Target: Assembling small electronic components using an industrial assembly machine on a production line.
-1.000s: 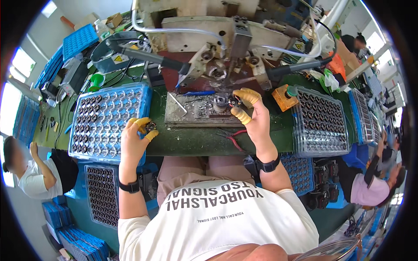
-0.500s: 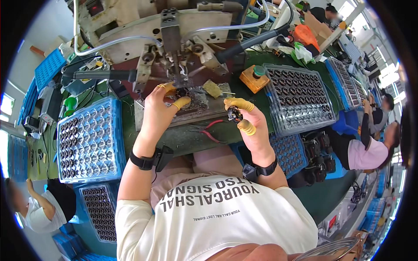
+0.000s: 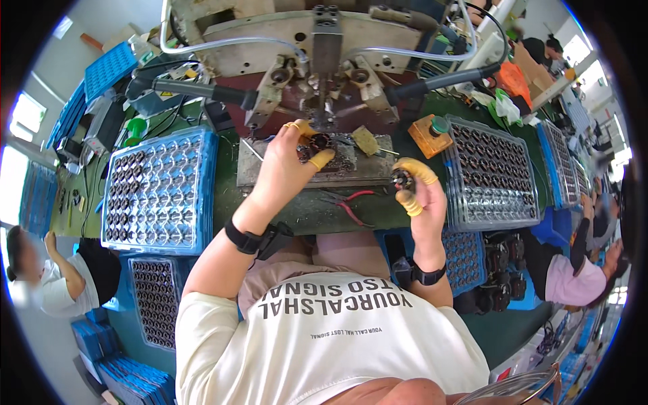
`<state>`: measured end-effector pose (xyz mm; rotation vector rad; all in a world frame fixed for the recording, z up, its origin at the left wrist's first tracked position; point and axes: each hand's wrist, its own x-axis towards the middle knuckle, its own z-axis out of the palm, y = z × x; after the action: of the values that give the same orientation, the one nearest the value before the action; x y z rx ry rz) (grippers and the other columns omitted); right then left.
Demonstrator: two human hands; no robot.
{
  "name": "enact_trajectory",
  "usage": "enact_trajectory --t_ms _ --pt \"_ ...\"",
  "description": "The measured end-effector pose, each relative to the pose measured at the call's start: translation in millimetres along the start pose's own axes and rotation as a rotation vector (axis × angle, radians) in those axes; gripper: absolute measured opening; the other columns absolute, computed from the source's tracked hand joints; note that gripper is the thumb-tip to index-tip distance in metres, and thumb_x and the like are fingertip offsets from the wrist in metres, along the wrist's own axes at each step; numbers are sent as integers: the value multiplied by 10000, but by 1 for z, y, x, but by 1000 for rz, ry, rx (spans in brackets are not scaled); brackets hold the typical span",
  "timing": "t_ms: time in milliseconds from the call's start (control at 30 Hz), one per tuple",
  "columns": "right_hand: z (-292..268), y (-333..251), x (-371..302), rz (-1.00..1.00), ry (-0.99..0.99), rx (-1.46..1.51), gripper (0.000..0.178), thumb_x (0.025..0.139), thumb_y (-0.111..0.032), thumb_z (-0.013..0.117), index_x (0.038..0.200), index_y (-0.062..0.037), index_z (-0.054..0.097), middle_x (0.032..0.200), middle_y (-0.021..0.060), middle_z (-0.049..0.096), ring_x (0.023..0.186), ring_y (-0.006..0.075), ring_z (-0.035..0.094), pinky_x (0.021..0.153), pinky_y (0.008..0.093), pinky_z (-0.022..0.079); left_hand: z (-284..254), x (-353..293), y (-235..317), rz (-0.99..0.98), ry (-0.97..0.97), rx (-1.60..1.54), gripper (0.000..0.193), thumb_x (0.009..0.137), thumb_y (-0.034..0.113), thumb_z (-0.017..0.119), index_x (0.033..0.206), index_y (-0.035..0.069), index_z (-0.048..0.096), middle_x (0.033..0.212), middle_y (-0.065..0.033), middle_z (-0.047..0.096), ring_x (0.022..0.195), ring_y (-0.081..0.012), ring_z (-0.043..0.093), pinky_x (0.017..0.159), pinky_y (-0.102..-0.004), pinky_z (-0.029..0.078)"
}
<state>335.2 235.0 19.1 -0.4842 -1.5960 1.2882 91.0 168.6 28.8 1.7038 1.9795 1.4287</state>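
My left hand [image 3: 290, 158], with yellow finger cots on its tips, pinches a small round dark part with coppery bits [image 3: 320, 142]. This part rests on the metal work plate [image 3: 270, 174], right below the machine's vertical tool [image 3: 323, 94]. Right of the plate, my right hand [image 3: 424, 187] is raised and holds another small round dark part [image 3: 403, 179] between thumb and fingers, also in yellow cots. A yellowish sponge-like block [image 3: 365, 140] lies on the plate between the hands. Red-handled pliers [image 3: 352, 204] lie in front of the plate.
A clear tray partly filled with dark parts [image 3: 158, 192] stands at left, a fuller one [image 3: 489, 172] at right. An orange block-shaped container with a green top [image 3: 430, 135] sits by the right tray. Two black-gripped bars [image 3: 229, 94] [image 3: 418, 89] flank the tool. People sit at both sides.
The whole view has shifted, so the bench appears farther right. Both hands keep nearly the same places relative to the plate, each still holding its part.
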Motion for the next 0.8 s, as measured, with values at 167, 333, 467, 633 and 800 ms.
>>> enact_trajectory --t_ms 167,333,467,633,800 --pt "-31 18 30 -395 162 -1056 374 830 -158 713 1152 -33 570 1236 166 575 1192 364 499 1015 450 348 2 -6 7 -29 69 -35 456 704 140 803 1059 -23 568 966 -174 610 914 -316 614 821 -375 495" --pt "-55 48 48 -349 138 -1261 335 879 -177 659 1156 -38 531 1300 183 536 1239 380 468 1048 522 316 -23 -20 12 -112 31 -202 669 700 174 818 1271 9 511 1120 -145 624 1003 -248 618 813 -336 501" --pt "-59 56 49 -320 118 -1240 337 878 -170 659 1144 -12 526 1300 210 528 1226 401 470 1032 505 353 -79 -53 -8 -95 7 -20 752 695 142 826 1355 50 479 1178 -112 622 1031 -212 615 801 -294 505" --pt "-54 52 50 -351 125 -1251 340 863 -144 669 1132 7 528 1283 235 529 1208 422 475 1019 483 369 -175 -94 -39 -334 107 339 341 761 82 749 1096 52 688 1056 -100 680 933 -211 639 771 -300 482" --pt "-57 43 49 -273 87 -1234 324 853 -130 676 1114 11 546 1283 231 533 1191 424 481 1004 473 381 -273 -134 -103 -415 55 831 302 818 109 693 1109 31 666 1108 -167 653 1024 -333 603 913 -395 452"
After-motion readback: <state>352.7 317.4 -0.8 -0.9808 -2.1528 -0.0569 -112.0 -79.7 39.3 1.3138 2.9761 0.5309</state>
